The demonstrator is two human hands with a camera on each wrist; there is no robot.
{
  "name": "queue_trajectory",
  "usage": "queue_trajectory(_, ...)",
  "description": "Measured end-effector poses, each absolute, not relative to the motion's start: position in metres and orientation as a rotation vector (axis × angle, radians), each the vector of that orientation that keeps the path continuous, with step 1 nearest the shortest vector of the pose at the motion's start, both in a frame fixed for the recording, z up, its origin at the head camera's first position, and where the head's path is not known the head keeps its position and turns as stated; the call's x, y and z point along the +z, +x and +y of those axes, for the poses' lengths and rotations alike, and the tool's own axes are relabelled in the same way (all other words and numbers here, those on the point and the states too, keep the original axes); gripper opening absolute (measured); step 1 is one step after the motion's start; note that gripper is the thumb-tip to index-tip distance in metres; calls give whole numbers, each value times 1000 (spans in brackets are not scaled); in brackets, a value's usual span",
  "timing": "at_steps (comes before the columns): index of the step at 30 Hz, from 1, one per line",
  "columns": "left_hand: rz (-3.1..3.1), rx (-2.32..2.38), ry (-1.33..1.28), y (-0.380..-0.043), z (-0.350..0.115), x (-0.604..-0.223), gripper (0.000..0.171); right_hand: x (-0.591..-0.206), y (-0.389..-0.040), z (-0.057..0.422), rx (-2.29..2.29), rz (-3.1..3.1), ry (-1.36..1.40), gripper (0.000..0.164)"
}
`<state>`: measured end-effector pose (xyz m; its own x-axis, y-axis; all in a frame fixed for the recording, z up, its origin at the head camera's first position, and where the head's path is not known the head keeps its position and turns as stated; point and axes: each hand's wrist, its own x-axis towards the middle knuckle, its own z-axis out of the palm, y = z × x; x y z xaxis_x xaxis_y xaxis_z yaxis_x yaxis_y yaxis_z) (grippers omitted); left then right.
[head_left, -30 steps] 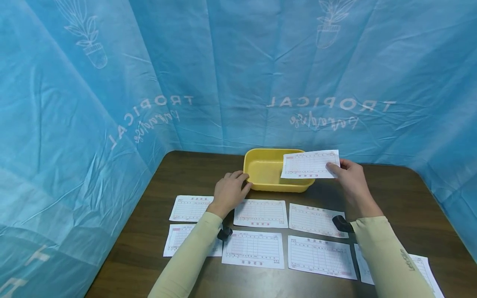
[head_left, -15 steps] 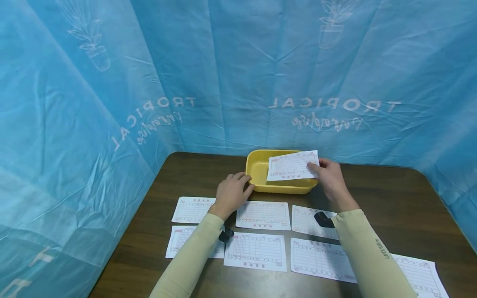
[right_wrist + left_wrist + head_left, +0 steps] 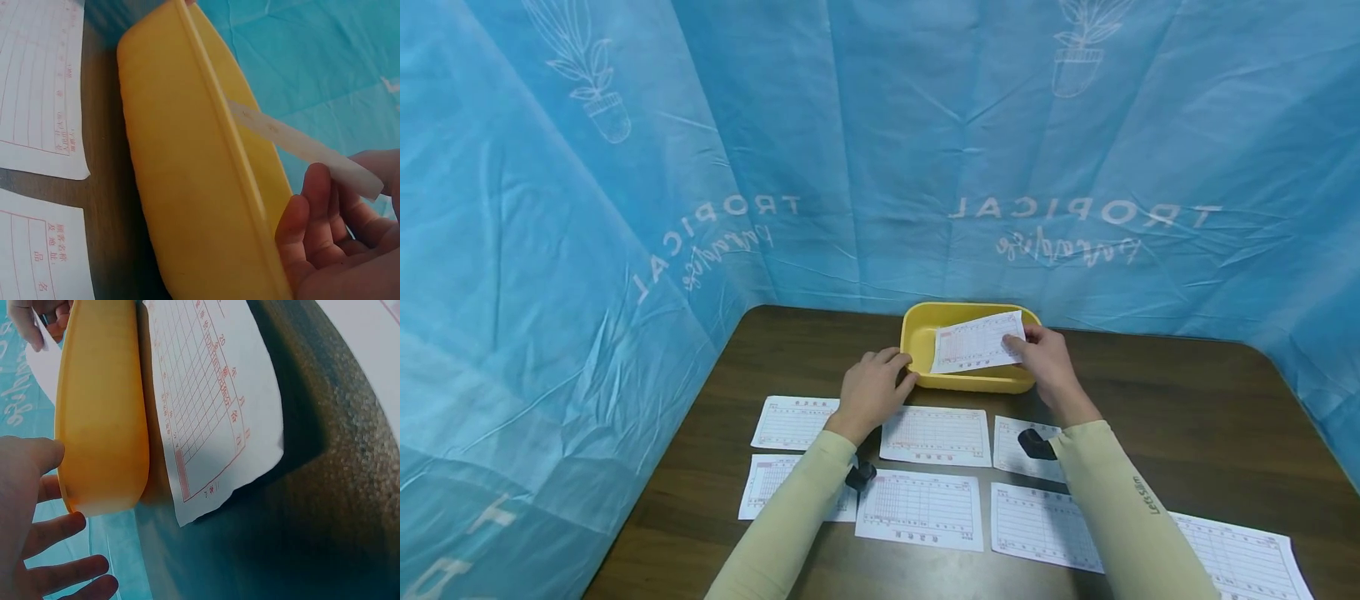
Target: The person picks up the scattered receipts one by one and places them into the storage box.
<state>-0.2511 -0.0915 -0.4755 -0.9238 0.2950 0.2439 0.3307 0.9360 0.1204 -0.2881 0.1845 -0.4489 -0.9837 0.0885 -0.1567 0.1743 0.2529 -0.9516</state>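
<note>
My right hand (image 3: 1051, 367) pinches a white paper form (image 3: 973, 343) between thumb and fingers. The form, printed with a red grid, slants into the yellow plastic basin (image 3: 958, 382); in the right wrist view the paper (image 3: 294, 139) shows almost edge-on, its far end hidden behind the basin's wall. At the basin's near left corner, my left hand (image 3: 871, 392) holds the rim. In the left wrist view its thumb (image 3: 44, 454) touches the rim, one finger passes behind it, and the others spread beyond the corner.
Several similar forms lie in two rows on the dark wooden table (image 3: 1210, 417), including a front-row form (image 3: 919, 510), a back-row form (image 3: 936, 436) and a form at far right (image 3: 1240, 557). My sleeves cover parts of some. A blue printed curtain (image 3: 880, 150) hangs around the table.
My right hand has moved left and lowered the form from over the basin's right side into it. The left hand stays at the basin's corner; the view shifts slightly.
</note>
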Motion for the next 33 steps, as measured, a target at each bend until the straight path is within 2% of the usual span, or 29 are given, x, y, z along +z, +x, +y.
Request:
queue_trajectory(19, -2874, -229, -453, -251, -92, -477, 43, -450, -292, 164, -1273, 2848, 231, 39)
queue_trajectory(23, -2875, -234, -442, -251, -91, -476, 43, -451, -292, 163, -1226, 2885, 219, 43)
queue_trajectory(33, -2867, -251, -450, -249, -92, -475, 43, -454, -292, 166, -1174, 2925, 168, 39)
